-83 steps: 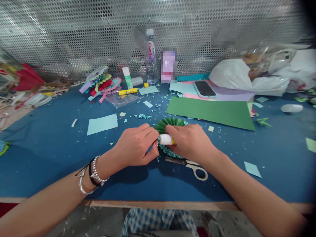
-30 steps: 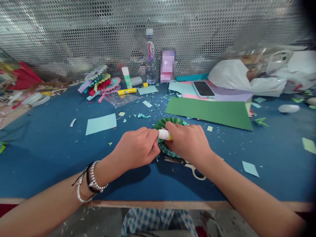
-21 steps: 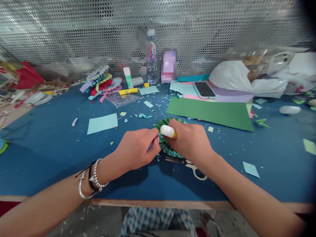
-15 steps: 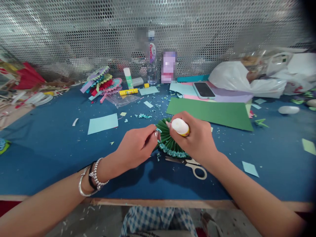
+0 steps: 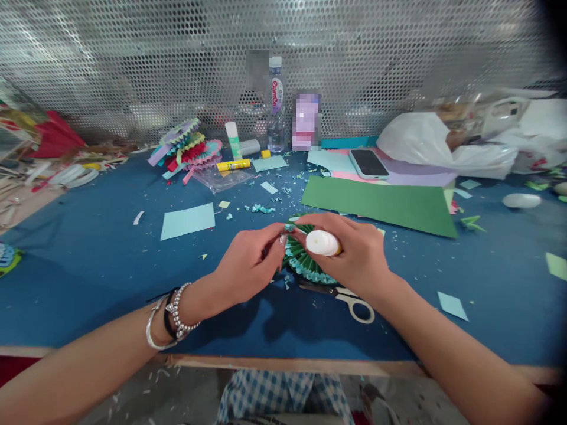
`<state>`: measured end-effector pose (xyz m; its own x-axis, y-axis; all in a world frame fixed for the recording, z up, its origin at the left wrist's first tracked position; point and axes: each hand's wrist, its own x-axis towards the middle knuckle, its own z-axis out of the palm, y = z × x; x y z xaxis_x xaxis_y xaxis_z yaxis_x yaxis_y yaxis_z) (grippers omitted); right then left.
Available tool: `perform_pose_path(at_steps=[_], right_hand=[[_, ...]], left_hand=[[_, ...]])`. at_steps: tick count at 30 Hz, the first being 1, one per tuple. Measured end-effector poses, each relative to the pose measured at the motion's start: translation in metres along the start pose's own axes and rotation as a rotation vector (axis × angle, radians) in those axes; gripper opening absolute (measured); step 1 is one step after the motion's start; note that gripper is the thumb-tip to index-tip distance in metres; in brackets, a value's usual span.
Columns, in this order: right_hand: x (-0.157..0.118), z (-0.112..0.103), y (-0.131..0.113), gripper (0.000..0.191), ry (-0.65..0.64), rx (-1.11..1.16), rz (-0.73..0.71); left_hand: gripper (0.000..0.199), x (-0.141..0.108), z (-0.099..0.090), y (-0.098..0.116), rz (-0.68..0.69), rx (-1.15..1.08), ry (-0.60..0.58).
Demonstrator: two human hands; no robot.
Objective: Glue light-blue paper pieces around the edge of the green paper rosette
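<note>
A pleated green paper fan (image 5: 305, 260) with a light-blue frilled edge lies between my hands, partly hidden by them. My left hand (image 5: 250, 260) pinches the fan's left side, with a small light-blue paper piece at the fingertips. In my right hand (image 5: 354, 245) is a glue stick (image 5: 323, 242) with its white end facing up; that hand's thumb and forefinger meet at the same blue piece. Scissors (image 5: 354, 301) with white handles lie just below the fan on the blue table.
A green paper sheet (image 5: 381, 203) and a phone (image 5: 368, 163) lie behind my right hand. Light-blue paper (image 5: 188, 221) is at the left. Further back stand a glue stick (image 5: 233, 139) and a bottle (image 5: 277, 112), beside folded colored paper (image 5: 186, 150). Paper scraps are scattered around.
My right thumb and forefinger have moved left to the blue piece at my left fingertips. The glue stick has tilted and dropped slightly. The view has shifted a little.
</note>
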<state>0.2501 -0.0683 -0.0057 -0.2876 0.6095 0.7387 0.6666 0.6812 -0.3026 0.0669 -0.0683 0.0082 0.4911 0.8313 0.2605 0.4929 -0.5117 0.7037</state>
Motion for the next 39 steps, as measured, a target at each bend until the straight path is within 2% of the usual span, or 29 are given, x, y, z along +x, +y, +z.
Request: perform_pose_path(at_steps=[10, 12, 14, 17, 20, 23, 29, 33, 39], right_hand=[[0.0, -0.002, 0.001, 0.025, -0.042, -0.022, 0.0], [0.001, -0.003, 0.001, 0.025, -0.046, -0.026, 0.017], [0.002, -0.004, 0.002, 0.024, -0.041, -0.035, 0.05], [0.007, -0.005, 0.009, 0.021, -0.07, -0.09, 0.186], [0.011, -0.006, 0.02, 0.017, -0.149, -0.18, 0.378], [0.014, -0.004, 0.03, 0.017, -0.205, -0.18, 0.512], [0.014, 0.003, 0.03, 0.019, -0.318, 0.011, 0.661], [0.013, 0.008, 0.026, 0.018, -0.397, 0.038, 0.653], [0.012, 0.008, 0.026, 0.016, -0.398, 0.037, 0.627]], left_hand=[[0.024, -0.001, 0.001, 0.0, -0.008, 0.047, -0.036], [0.025, 0.0, 0.001, -0.002, -0.016, 0.103, -0.007], [0.024, 0.002, 0.0, -0.005, -0.039, 0.212, 0.072], [0.023, 0.009, -0.001, -0.014, -0.089, 0.415, 0.146], [0.027, 0.014, -0.001, -0.027, -0.089, 0.562, 0.074], [0.033, 0.016, 0.003, -0.036, -0.063, 0.628, 0.011], [0.036, 0.015, 0.012, -0.038, -0.1, 0.566, 0.032], [0.033, 0.018, 0.015, -0.043, -0.134, 0.512, 0.031], [0.024, 0.02, 0.012, -0.038, -0.133, 0.306, 0.089]])
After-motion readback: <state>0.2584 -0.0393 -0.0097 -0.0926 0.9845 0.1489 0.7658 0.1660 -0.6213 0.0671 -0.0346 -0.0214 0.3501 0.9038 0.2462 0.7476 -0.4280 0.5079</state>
